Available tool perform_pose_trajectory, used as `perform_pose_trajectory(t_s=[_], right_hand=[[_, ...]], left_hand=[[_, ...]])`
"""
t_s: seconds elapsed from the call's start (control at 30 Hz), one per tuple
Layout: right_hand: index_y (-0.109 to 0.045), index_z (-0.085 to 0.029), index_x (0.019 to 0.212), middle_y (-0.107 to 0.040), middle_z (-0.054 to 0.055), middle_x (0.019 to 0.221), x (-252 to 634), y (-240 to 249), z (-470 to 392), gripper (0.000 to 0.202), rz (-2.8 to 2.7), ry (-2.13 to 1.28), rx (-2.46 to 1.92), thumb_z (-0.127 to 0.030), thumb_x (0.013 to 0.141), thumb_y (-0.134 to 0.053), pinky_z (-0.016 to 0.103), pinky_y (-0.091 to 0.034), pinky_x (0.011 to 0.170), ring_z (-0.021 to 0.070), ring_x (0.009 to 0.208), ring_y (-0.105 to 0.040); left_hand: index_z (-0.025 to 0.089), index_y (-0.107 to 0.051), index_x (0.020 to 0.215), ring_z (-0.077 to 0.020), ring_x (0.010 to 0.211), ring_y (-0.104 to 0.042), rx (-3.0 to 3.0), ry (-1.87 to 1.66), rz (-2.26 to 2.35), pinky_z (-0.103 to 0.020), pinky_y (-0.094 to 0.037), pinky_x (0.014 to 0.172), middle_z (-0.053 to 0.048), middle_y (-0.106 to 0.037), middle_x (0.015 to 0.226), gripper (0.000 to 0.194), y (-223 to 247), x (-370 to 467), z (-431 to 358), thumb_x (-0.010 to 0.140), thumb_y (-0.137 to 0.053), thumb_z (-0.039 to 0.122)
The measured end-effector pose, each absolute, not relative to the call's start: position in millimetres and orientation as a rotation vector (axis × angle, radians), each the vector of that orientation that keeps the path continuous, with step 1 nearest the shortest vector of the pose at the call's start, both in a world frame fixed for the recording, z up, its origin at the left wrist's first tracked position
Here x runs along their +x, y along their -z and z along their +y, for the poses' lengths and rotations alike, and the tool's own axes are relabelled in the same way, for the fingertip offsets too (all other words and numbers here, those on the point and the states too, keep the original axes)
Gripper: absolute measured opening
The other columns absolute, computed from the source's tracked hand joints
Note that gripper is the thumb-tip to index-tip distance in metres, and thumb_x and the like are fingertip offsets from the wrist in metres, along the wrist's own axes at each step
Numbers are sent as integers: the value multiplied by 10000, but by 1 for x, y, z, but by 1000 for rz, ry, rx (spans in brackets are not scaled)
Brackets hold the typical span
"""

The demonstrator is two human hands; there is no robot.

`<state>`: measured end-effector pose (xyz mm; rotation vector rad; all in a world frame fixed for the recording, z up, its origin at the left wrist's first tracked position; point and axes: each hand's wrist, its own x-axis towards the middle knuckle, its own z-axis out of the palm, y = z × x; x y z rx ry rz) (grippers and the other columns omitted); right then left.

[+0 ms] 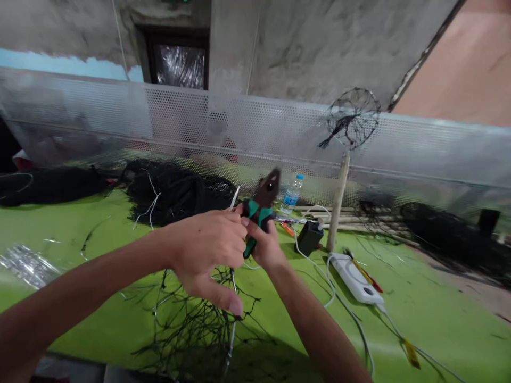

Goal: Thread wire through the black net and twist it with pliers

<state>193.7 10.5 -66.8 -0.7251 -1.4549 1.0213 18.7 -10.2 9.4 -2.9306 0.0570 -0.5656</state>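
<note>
My right hand (268, 242) is wrapped round a pair of pliers (264, 199) with dark jaws and green-and-black handles. The jaws point up and look slightly blurred. Beside it, my left hand (213, 244) has its fingers curled, with the thumb stretched downward. A pale metal wire (233, 330) runs through the left hand's grasp, its tip poking out above the fingers. Below the hands hangs a black knotted net (195, 324), lying along that wire. The left fingertips are partly hidden where they meet the pliers.
Black net bundles (175, 191) lie behind on the green table (447, 324). To the right are a water bottle (293, 196), a black box (309, 238), a white power bank (355, 279) with cables, and an upright wooden stick (338, 205) topped by a netted hoop (353, 118).
</note>
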Motion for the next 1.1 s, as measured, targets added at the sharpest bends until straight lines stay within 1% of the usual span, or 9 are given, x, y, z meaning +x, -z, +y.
perform_pose_trajectory(t_s=[0.13,0.3,0.43,0.6,0.73,0.83,0.9,1.0,1.1], right_hand=[[-698,-258,1030,-690,29,889,199,35,17,338,-1328,-1017,-605,-470,768,-726,370,-590,746,201,770,-662],[-722,-255,968,-722,34,874,219,20,22,271,-1300,-1063,-437,-377,735,-785,408,-608,809,225,809,-696],[-731,-264,927,-735,22,903,235,22,28,206,-1365,-1002,-384,-332,746,-803,432,-610,890,231,888,-720],[-739,-251,1009,-765,23,923,244,23,32,274,-1482,-998,-438,-368,770,-803,369,-613,748,191,794,-704],[-736,-243,957,-738,7,873,247,22,29,207,-1548,-965,-441,-351,789,-792,352,-603,724,175,765,-682],[-748,-248,924,-741,-2,878,250,18,25,130,-1483,-843,-436,-294,810,-788,371,-602,823,174,814,-695],[-751,-257,907,-740,-12,876,252,14,23,94,-1415,-744,-437,-258,819,-785,361,-597,814,162,787,-685],[-731,-261,900,-711,-17,846,254,7,19,92,-1311,-631,-462,-249,822,-778,331,-572,692,145,690,-633],[-689,-255,901,-682,-2,865,252,4,15,96,-1185,-576,-500,-261,833,-757,328,-554,645,142,658,-595]], left_hand=[[242,-452,537,-212,678,-507,-2844,489,34,-426,-453,781,-22,-549,595,567,-41,24,-7,886,-638,649],[261,-482,497,-222,712,-524,-2820,344,33,-426,-534,873,-19,-556,579,450,-48,43,-4,672,-802,524],[266,-510,505,-248,783,-566,-2886,294,34,-425,-570,933,-35,-578,630,323,-49,48,-2,584,-799,387],[262,-557,557,-287,836,-617,-2918,70,17,-444,-597,961,-65,-634,729,254,-45,54,0,566,-792,358],[251,-613,597,-328,1033,-684,-2939,105,6,-454,-577,1069,-83,-734,919,133,-40,56,0,536,-709,182],[243,-708,783,-344,1339,-596,-2879,199,-1,-492,-421,1252,-70,-739,1233,252,-41,44,0,580,-656,103],[224,-729,1035,-356,1441,-509,-2727,243,-59,-560,-324,1292,-87,-630,1457,389,-41,32,-1,679,-639,93],[246,-582,1402,-340,1352,-584,-2527,501,-387,-587,-465,1139,-125,-520,1555,593,-31,23,-4,847,-519,48],[214,-437,1524,-224,1108,-694,-2547,883,-853,-401,-574,935,-126,-638,1371,545,-14,33,-7,992,-415,101]])
